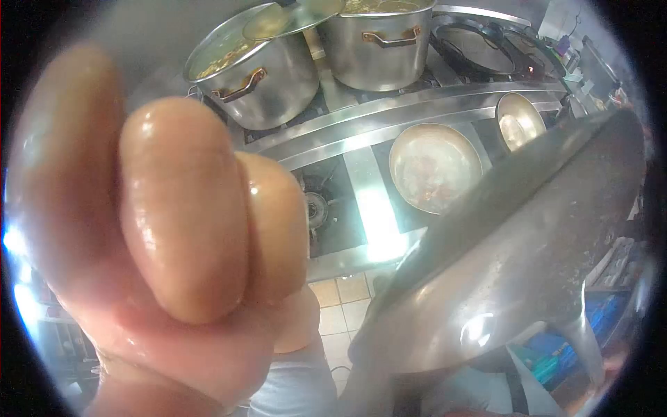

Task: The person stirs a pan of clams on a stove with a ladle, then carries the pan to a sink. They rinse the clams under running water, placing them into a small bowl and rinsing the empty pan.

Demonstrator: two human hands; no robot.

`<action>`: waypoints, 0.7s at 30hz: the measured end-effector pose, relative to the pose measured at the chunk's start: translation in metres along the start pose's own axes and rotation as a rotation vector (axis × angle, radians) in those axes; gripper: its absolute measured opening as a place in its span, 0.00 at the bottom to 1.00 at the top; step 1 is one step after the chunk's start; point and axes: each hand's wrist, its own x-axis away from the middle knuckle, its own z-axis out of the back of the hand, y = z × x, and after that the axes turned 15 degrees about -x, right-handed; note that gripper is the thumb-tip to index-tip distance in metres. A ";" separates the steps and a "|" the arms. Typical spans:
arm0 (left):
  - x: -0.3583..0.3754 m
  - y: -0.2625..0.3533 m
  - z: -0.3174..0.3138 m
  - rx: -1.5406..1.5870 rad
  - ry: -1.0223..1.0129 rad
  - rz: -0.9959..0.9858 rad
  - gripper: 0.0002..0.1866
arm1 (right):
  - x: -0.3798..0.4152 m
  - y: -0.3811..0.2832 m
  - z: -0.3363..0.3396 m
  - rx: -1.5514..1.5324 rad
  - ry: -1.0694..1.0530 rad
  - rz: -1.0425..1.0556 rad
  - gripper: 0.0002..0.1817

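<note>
Very close to the camera, my left hand (184, 222) fills the left side, its fingers curled and pressed together; the inside of the grip is hidden. A large metal pan (486, 278) is raised and tilted at the right, its underside and side showing. Its metal handle (587, 344) points down at the lower right. Beside that handle, at the edge, a blurred skin-toned patch may be my right hand (613, 363); its fingers cannot be made out. Behind the raised pan, a round pan (435, 168) with pale, cloudy contents sits on the stove.
Two big steel pots, left (274, 90) and right (379, 52), stand at the back, a glass lid (295, 19) between them. A smaller pan (520, 121) is at the right. A burner (316, 208) shows beside my left hand. Tiled floor (344, 316) lies below.
</note>
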 end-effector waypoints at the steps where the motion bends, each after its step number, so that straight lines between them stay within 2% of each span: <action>1: 0.001 -0.001 0.001 0.006 -0.006 -0.004 0.16 | 0.004 0.003 -0.002 -0.040 0.058 -0.012 0.20; 4: 0.001 -0.006 0.002 0.015 -0.019 0.001 0.16 | 0.020 0.027 -0.010 -0.196 0.255 -0.013 0.20; 6: 0.002 -0.010 0.000 0.033 -0.057 0.001 0.16 | 0.042 0.081 -0.030 -0.399 0.498 0.136 0.20; 7: 0.007 -0.011 -0.001 0.061 -0.058 -0.010 0.15 | -0.014 0.064 -0.008 0.153 0.813 0.445 0.21; 8: 0.008 -0.016 -0.003 0.083 -0.074 0.004 0.15 | -0.042 0.026 -0.009 0.340 1.081 0.111 0.30; 9: 0.016 -0.018 -0.003 0.072 -0.083 0.049 0.16 | -0.096 0.028 -0.006 -0.161 1.423 0.365 0.38; 10: 0.022 -0.019 0.000 0.071 -0.083 0.073 0.16 | -0.115 0.026 0.003 -0.195 1.480 0.359 0.44; 11: 0.023 -0.021 0.000 0.081 -0.093 0.067 0.16 | -0.131 0.016 0.014 -0.342 1.470 0.292 0.43; 13: 0.026 -0.017 0.000 0.094 -0.129 0.050 0.16 | -0.143 0.034 0.034 -0.305 1.449 0.227 0.42; 15: 0.023 -0.017 0.007 0.103 -0.163 0.060 0.17 | -0.175 0.030 0.058 -0.396 1.571 0.068 0.40; 18: 0.027 -0.015 0.008 0.115 -0.224 0.065 0.18 | -0.194 0.062 0.079 -0.268 1.521 0.034 0.37; 21: 0.032 -0.012 0.000 0.100 -0.284 0.066 0.19 | -0.202 0.081 0.096 -0.307 1.517 -0.001 0.35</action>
